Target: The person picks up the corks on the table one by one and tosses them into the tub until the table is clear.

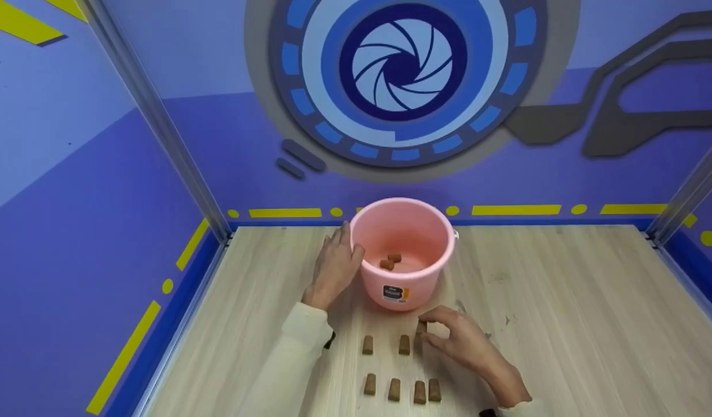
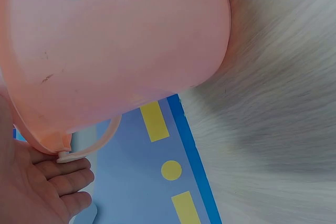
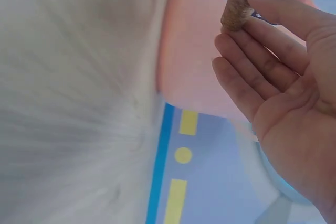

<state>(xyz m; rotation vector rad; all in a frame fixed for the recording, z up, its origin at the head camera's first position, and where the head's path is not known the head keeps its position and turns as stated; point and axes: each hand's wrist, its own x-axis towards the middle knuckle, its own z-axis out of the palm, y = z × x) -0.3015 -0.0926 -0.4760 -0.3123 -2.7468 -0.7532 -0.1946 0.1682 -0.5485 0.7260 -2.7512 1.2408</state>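
Note:
A pink plastic bucket (image 1: 399,295) stands upright, with two brown corks (image 1: 387,264) lying on its bottom. Against its left side rests my left hand (image 1: 337,263), thumb at the rim; in the left wrist view its fingers (image 2: 71,182) extend loosely beside the handle joint. My right hand (image 1: 463,341) pinches a cork (image 3: 236,9) between thumb and index finger, in front of the bucket. The other right-hand fingers are spread. On the table, two corks (image 1: 404,344) stand near this hand, and several more (image 1: 394,390) form a row closer to me.
The pale wood-grain table (image 1: 564,324) meets a blue and purple patterned back wall (image 1: 216,156). Metal corner posts (image 1: 153,110) and side panels bound the space. A white handle (image 2: 100,142) hangs from the bucket's rim.

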